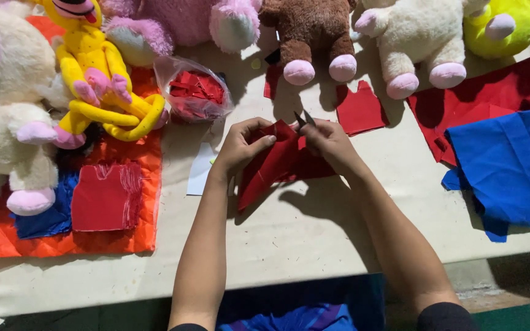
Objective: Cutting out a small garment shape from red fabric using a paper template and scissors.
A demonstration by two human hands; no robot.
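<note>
My left hand point(243, 144) pinches the top edge of a folded red fabric piece point(277, 162) held above the pale table point(289, 239). My right hand point(329, 144) grips the same red piece from the right and also holds small dark snips point(305, 118), whose blades point up and away above the fabric. The two hands sit close together at the table's middle.
Plush toys line the far edge: yellow point(96, 67), pink point(179, 21), brown point(311, 30), cream point(415, 37). A clear bag of red pieces point(194, 92), a small red cut piece point(360, 110), red cloth point(486, 92), blue cloth point(510, 159) and an orange quilted mat point(69, 239) lie around.
</note>
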